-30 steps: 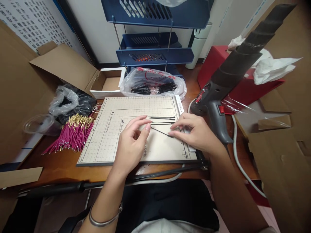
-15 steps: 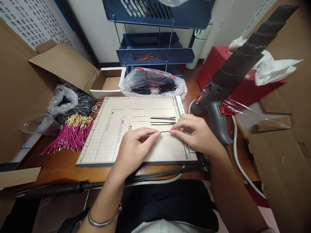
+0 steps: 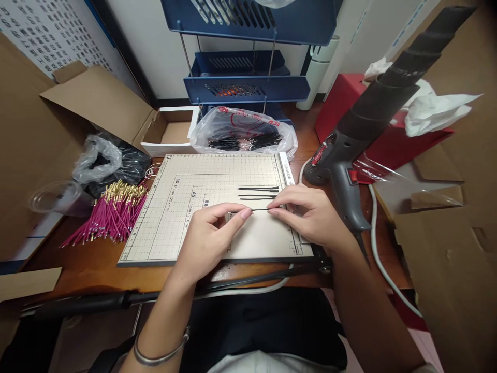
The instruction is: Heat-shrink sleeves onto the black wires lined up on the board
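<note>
Both of my hands rest on the beige gridded cutting board (image 3: 174, 217) and pinch one thin black tube (image 3: 259, 209) between them. My left hand (image 3: 212, 235) holds its left end with thumb and forefinger. My right hand (image 3: 306, 215) holds its right end near the board's right ruler edge. The tube lies level just over the board. Three more black tubes (image 3: 258, 192) lie side by side on the board just beyond it.
A heap of pink wires with gold tips (image 3: 112, 212) lies left of the board. A clear bag of black tubes (image 3: 244, 135) sits behind it. A heat gun (image 3: 349, 150) stands at the right, beside a red box (image 3: 351, 103). Cardboard boxes (image 3: 101, 103) flank both sides.
One second ago the tube lay slanted under my fingertips. Now it is level, with my left hand closed on one end and my right hand on the other.
</note>
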Available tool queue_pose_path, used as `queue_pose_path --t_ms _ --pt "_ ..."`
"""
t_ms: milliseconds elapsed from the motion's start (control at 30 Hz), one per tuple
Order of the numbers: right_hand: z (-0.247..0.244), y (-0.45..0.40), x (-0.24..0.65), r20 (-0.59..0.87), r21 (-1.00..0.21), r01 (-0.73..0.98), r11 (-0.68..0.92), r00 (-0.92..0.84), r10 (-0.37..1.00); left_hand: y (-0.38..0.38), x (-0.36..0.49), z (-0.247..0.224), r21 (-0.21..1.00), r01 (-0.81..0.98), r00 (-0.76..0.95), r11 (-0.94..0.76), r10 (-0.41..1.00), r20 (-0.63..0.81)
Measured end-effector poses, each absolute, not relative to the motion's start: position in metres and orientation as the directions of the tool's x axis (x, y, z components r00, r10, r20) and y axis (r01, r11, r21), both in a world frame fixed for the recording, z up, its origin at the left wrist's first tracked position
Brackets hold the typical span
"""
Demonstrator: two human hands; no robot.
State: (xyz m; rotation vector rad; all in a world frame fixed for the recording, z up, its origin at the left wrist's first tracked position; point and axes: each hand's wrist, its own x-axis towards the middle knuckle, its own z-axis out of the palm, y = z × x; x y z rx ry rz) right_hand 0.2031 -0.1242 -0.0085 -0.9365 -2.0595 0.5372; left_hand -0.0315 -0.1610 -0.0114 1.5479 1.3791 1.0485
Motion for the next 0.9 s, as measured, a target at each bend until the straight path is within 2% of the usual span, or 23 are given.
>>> queue_pose_path --t_ms 600,900 --pt "-0.008 -0.1246 0.2017 0.521 -0.624 0.426 0.655 -0.398 0.755 -0.1623 -0.0328 -0.0105 0.949 0.304 0.068 -0.076 0.996 0.058" --pt "-0.0118 -0.1239 0.2042 0.547 -0.604 0.421 0.677 -0.399 0.736 -0.1628 -0.0345 -0.014 0.954 0.297 0.017 -0.049 0.999 0.046"
